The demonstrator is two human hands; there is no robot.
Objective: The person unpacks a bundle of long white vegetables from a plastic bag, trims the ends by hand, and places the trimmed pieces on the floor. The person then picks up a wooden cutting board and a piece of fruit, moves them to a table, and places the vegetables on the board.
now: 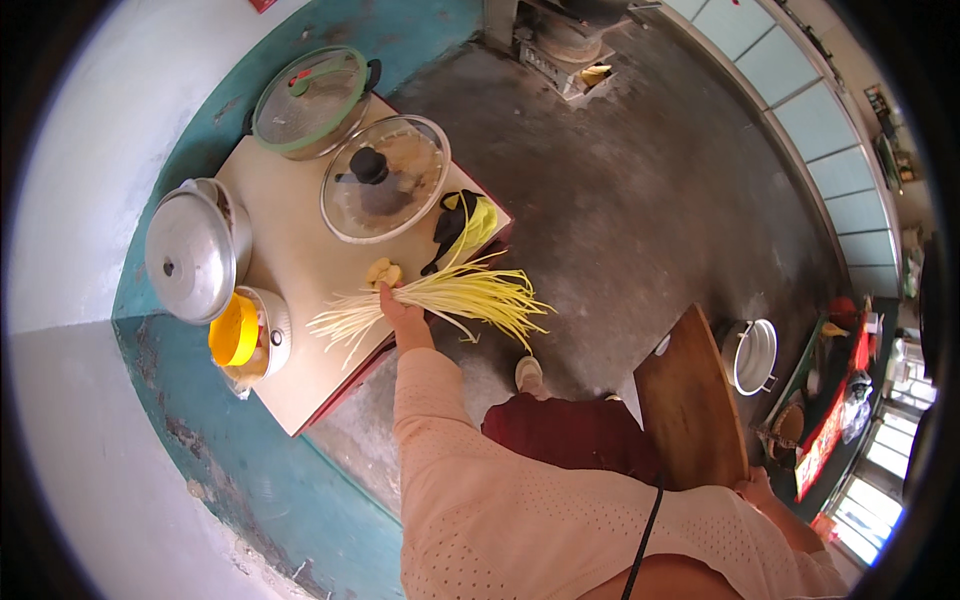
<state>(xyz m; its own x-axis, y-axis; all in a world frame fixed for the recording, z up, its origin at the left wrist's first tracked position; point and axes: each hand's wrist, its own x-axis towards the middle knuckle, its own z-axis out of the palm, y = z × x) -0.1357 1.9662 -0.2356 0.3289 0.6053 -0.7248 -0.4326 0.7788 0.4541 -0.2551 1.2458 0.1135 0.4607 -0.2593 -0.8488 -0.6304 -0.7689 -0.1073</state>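
Observation:
My left hand (pixel 403 309) is closed around a bunch of long, pale yellow garlic chives (pixel 472 296), held over the edge of a small table (pixel 292 247). Their white ends point left and their yellow ends hang out to the right. A lumpy, pale yellow piece of food (pixel 384 272) is right by my fingertips; whether it touches them I cannot tell. At the lower right my right hand (pixel 756 487) grips the near end of a wooden board (pixel 694 409), its fingers partly hidden. A black and yellow-green bag or cloth (pixel 471 221) lies at the table's corner.
Around the table top stand a green-rimmed lidded pan (pixel 311 105), a glass lid (pixel 386 180) over food, a lidded aluminium pot (pixel 191 255) and a yellow container (pixel 233 330). On the floor are a metal pot (pixel 752 358) beside the board and a stove (pixel 570 56) farther off.

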